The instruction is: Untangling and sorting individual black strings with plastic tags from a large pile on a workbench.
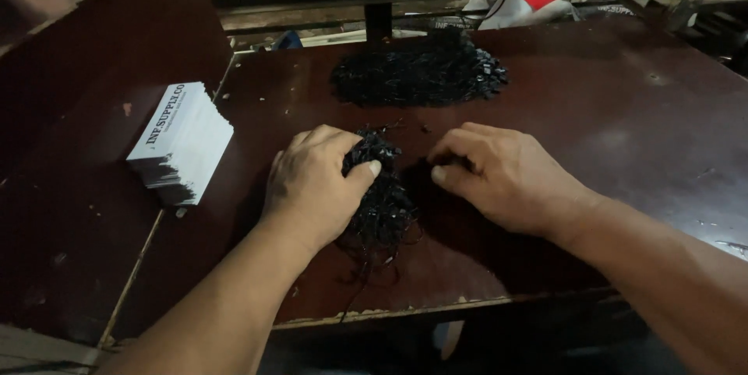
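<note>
- The left hand is curled around a bundle of black strings, thumb pressed on its top; the fingers are hidden behind the bundle.
- The bundle lies on the dark brown counter between the two hands, loose ends trailing toward the near edge.
- The right hand rests palm-down just beside the bundle, fingers bent; whether the fingertips pinch any strand is hard to make out, as they sit in shadow.
- Farther back lies a larger heap of small black pieces, too dark to tell apart singly.
- A stack of white cards sits at the left.
- Both forearms are cut off by the lower edge of the view.
</note>
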